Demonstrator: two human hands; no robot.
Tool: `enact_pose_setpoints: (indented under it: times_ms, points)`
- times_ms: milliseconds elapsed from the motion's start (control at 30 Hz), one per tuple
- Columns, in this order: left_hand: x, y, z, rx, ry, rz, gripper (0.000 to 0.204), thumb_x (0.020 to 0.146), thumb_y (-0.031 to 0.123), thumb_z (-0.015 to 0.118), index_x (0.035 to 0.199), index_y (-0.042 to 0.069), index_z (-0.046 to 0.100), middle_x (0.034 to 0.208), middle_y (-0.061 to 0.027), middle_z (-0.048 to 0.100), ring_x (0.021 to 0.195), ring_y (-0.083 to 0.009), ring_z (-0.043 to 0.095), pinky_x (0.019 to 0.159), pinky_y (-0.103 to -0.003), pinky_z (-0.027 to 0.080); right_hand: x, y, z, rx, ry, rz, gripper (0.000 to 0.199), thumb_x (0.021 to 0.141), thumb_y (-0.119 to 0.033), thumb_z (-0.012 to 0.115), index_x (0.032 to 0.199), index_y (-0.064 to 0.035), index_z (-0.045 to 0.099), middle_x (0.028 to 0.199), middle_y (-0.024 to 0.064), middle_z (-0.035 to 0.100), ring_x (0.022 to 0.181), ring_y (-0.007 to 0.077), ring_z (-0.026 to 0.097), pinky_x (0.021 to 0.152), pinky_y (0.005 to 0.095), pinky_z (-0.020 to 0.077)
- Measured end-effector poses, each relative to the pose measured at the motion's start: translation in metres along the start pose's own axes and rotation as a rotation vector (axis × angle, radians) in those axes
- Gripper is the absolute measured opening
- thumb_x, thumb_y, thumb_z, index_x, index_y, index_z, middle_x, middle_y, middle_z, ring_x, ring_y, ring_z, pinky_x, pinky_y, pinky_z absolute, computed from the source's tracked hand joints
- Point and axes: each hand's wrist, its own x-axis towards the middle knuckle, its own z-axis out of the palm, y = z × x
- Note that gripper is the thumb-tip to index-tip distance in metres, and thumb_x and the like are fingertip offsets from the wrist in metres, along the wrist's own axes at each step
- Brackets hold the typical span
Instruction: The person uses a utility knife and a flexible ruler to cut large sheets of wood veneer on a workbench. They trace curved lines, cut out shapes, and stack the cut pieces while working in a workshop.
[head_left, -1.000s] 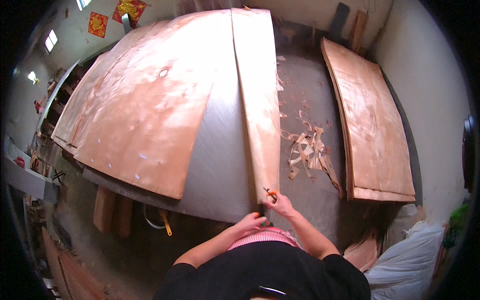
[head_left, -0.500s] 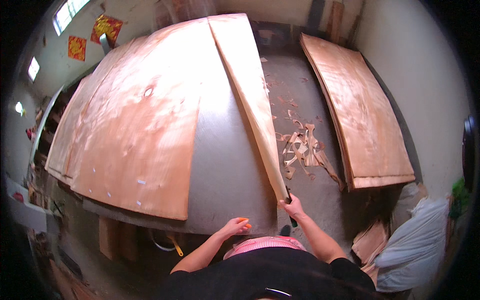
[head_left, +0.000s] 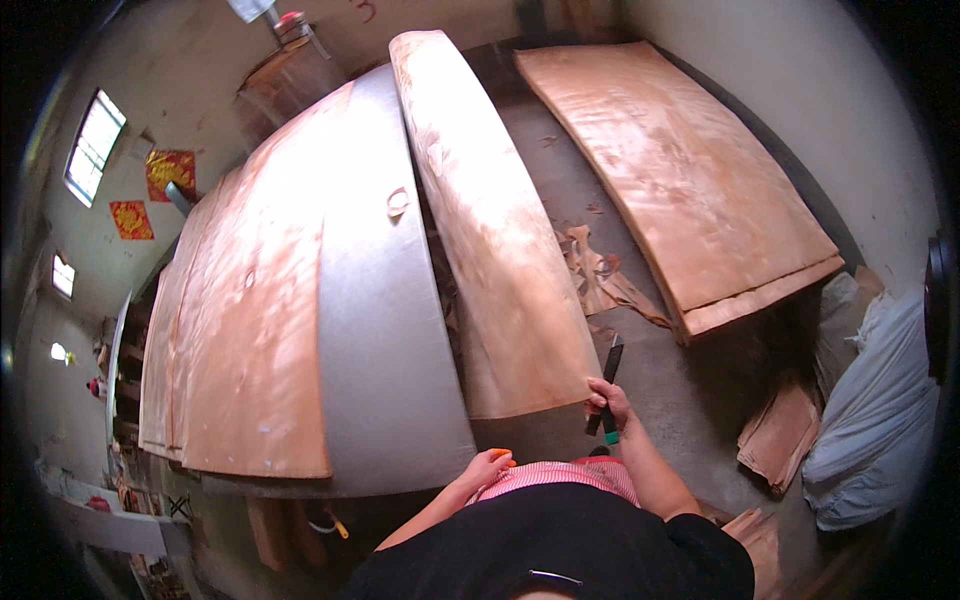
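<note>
My right hand (head_left: 611,402) is closed on the near right corner of a thin wood veneer sheet (head_left: 500,250). The same hand also holds a knife (head_left: 612,362) with a dark blade and a green handle end. The sheet hangs curved beside the right edge of the grey metal tabletop (head_left: 385,300). Close to my waist, my left hand (head_left: 487,467) is closed at a small orange object (head_left: 502,455), only partly visible. More veneer sheets (head_left: 260,330) lie on the left part of the table, and a small wood scrap (head_left: 398,203) rests on the bare metal.
To the right stands a low stack of veneer (head_left: 700,190). Torn veneer scraps (head_left: 600,275) litter the floor between stack and table. White sacking (head_left: 870,420) and folded veneer pieces (head_left: 778,435) lie at the near right. A yellow-handled tool (head_left: 341,527) shows below the table's front edge.
My right hand has carried the veneer sheet rightward off the tabletop, and the sheet shows broader. My left hand has drawn nearer my waist. The view has turned to the right.
</note>
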Motion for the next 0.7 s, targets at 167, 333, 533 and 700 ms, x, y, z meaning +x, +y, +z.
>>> enact_pose_setpoints:
  times_ms: [167,333,533,700]
  points:
    - [0.054,0.034,0.064,0.28,-0.096,0.151,0.034,0.083,0.027,0.049,0.104,0.0,0.054,0.095,-0.0116,0.059,0.085,-0.0185,0.056,0.076,-0.027,0.043,-0.078,-0.086,-0.077,-0.088,0.064,-0.148,0.026,0.086,-0.024,0.04,0.062,-0.0123,0.043,0.044,-0.0075,0.032,0.04,0.0064,0.031,0.041,0.0211,0.0264]
    - [0.105,0.076,0.105,0.465,0.068,0.128,0.039,0.079,0.035,0.051,0.1,0.003,0.057,0.096,-0.0142,0.059,0.091,-0.0256,0.056,0.078,-0.031,0.043,-0.143,-0.155,-0.144,-0.166,0.314,-0.178,0.028,0.083,-0.02,0.046,0.057,-0.0127,0.042,0.043,-0.005,0.034,0.038,0.0077,0.031,0.04,0.0214,0.0248]
    - [0.234,0.052,0.134,0.365,0.286,-0.079,0.05,0.082,0.045,0.038,0.089,0.0,0.058,0.085,-0.0176,0.06,0.083,-0.0288,0.057,0.073,-0.035,0.043,-0.169,-0.226,-0.191,-0.362,0.512,-0.304,0.015,0.082,-0.013,0.049,0.068,-0.0102,0.046,0.044,-0.0042,0.037,0.036,0.0056,0.033,0.036,0.0208,0.026]
    - [0.328,0.129,0.216,-0.3,0.414,-0.373,0.062,0.079,0.06,0.03,0.085,0.002,0.05,0.064,-0.0069,0.047,0.051,-0.0176,0.044,0.043,-0.032,0.038,-0.202,-0.329,-0.231,-0.446,0.672,-0.359,0.007,0.079,-0.008,0.052,0.084,-0.0055,0.048,0.052,-0.0027,0.041,0.04,0.0061,0.038,0.038,0.0208,0.0298]
